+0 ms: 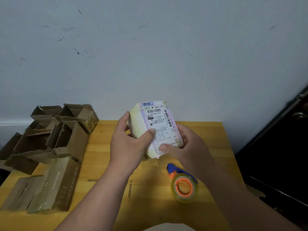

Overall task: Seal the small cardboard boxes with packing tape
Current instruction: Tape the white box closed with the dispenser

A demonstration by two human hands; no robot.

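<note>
Tilting box (155, 129), long axis up-left

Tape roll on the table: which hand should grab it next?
Probably the right hand: the tape roll lies just below it, while the left hand grips the box farther away.

One pale tape-wrapped box with a shipping label (154, 129); one clear tape roll in a blue-orange dispenser (182, 184); several brown cardboard boxes (55, 140), count unclear.
</note>
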